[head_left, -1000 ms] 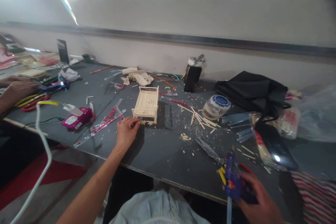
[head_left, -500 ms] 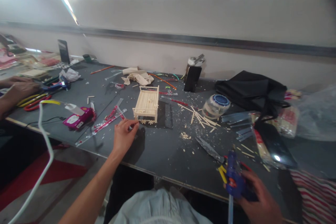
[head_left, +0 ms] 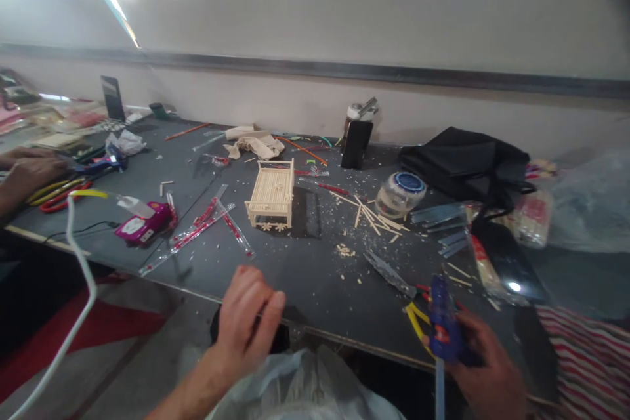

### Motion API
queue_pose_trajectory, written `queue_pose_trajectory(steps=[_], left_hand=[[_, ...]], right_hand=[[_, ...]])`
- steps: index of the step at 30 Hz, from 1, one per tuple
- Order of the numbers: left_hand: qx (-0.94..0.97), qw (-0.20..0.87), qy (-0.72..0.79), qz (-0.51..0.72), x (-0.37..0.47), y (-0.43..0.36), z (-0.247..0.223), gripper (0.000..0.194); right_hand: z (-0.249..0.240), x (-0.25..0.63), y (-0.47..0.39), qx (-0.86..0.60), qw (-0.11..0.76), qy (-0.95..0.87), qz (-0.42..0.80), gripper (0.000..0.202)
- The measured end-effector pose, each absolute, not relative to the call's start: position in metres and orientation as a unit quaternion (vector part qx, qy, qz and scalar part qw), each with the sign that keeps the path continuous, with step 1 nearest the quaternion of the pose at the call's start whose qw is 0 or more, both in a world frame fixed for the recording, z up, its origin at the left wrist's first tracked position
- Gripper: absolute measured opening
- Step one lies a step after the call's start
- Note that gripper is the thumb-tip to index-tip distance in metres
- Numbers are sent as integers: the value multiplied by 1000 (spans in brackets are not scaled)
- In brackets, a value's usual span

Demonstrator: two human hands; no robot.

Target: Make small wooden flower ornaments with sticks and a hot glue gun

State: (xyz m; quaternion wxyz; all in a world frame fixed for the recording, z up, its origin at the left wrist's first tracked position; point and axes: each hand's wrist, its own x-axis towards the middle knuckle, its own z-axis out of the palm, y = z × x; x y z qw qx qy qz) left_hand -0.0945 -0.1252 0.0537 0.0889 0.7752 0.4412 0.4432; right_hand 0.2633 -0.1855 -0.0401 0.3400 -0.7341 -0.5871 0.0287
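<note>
Blue glue gun gripped in the closed right hand; left hand, fingers loosely curled, empty, at the table edge.

Left hand pinched, right hand clenched

The stick bed stands mid-table; loose sticks and a jar lie to its right, a bag behind the jar; tubes and a pink box lie to its left; the left hand is at the near edge before the bed, the right hand at the near right, around a glue gun.
</note>
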Motion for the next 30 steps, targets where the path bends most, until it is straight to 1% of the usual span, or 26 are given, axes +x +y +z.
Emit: queue_pose_trajectory(steps=[3,6,9,11,14,18,22,30], left_hand=[[807,131,415,399,-71,-134,39,30],[817,154,426,357,-54,-126,22,33],[813,172,448,329,-46,-103,12,25],[809,189,455,321,-44,-84,10,17],[808,191,458,317,-42,-57,11,15],[812,203,456,301,-38,-38,12,15],[814,206,457,293,-34,-39,10,14],[833,227,427,270,-28,-20,10,18]], right_hand=[[-41,262,-185,-731,344,-589,26,42],[-41,263,-184,-721,340,-603,23,45],[-36,269,-179,-705,338,-623,34,44],[-29,274,-172,-698,337,-631,38,40],[-17,284,-160,-695,308,-649,37,34],[-10,290,-148,-666,261,-696,57,30],[-9,289,-145,-641,234,-728,67,27],[-11,281,-150,-611,232,-756,39,29]])
